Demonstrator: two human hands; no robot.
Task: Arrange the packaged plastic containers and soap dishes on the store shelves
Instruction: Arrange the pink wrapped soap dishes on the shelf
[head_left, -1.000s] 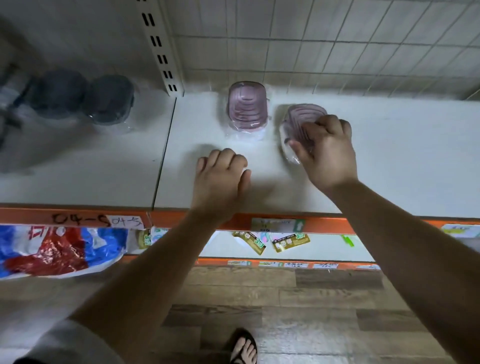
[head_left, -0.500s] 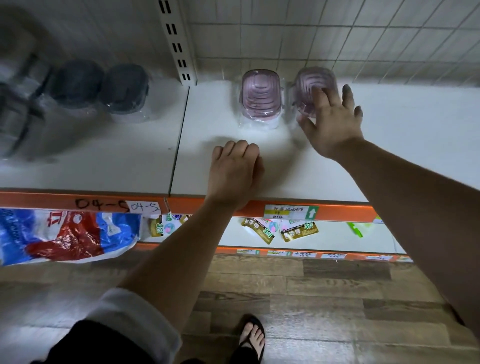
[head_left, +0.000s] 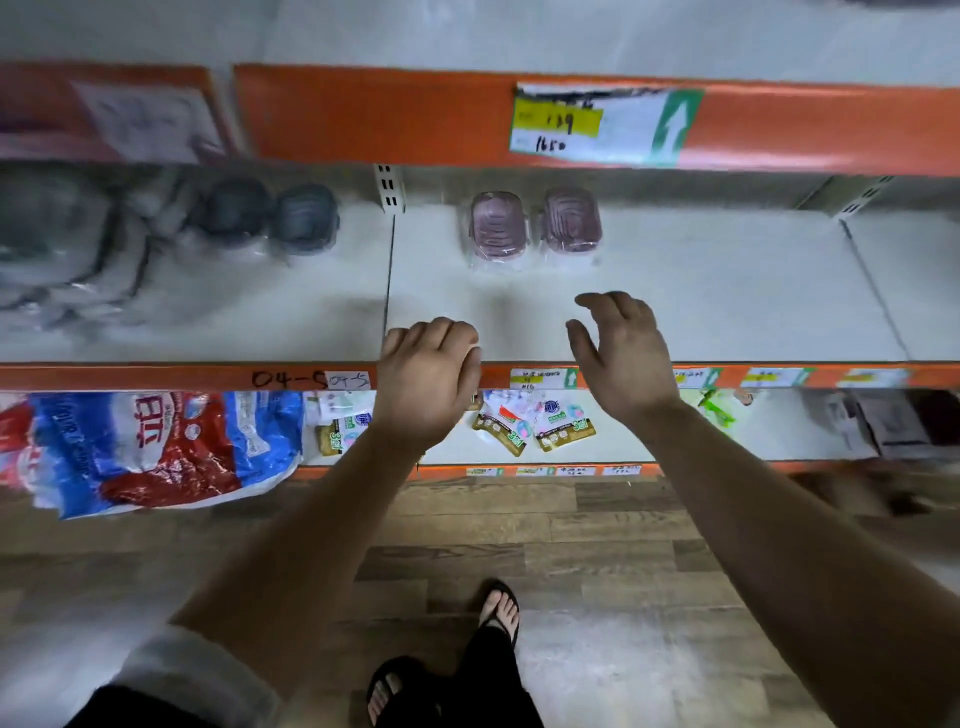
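Left pink soap dish (head_left: 497, 228) and right pink soap dish (head_left: 571, 221), both wrapped, sit side by side at the back of the white shelf (head_left: 727, 301). Left hand (head_left: 426, 374) at the front edge: fingers curled, holding nothing. Right hand (head_left: 623, 353): fingers loosely spread, empty.

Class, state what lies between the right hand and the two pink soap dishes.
Only bare white shelf separates the right hand from the pink soap dishes, head view.
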